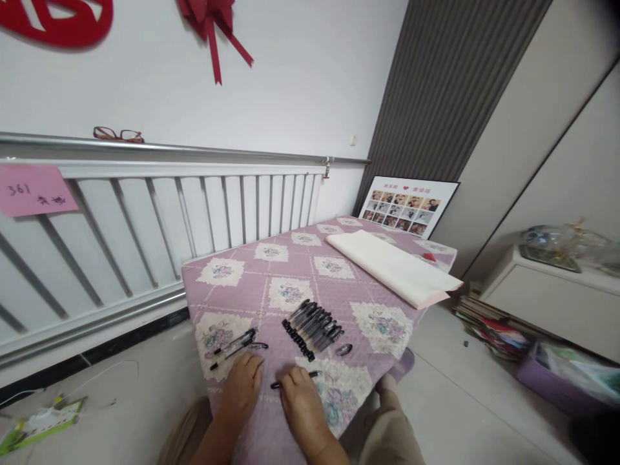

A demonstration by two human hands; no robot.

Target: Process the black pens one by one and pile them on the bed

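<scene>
Across the lower middle of the frame, a surface (334, 294) in mauve floral cloth carries a row of slim clear pens (312, 326), black caps toward the upper right. Below them the right hand (300, 394) pinches a dark pen (276, 385) lying nearly crosswise; the left hand (245, 381) has its fingers bent together, their grip unclear.

A large folded cream sheet (393, 267) lies along the right edge of the table (329, 294), its near end over that edge. Near the far right corner is a small red object (429, 257); a white board of printed photos (404, 205) slants by the far edge. A white slatted metal radiator (203, 210) runs beyond the left edge.
</scene>
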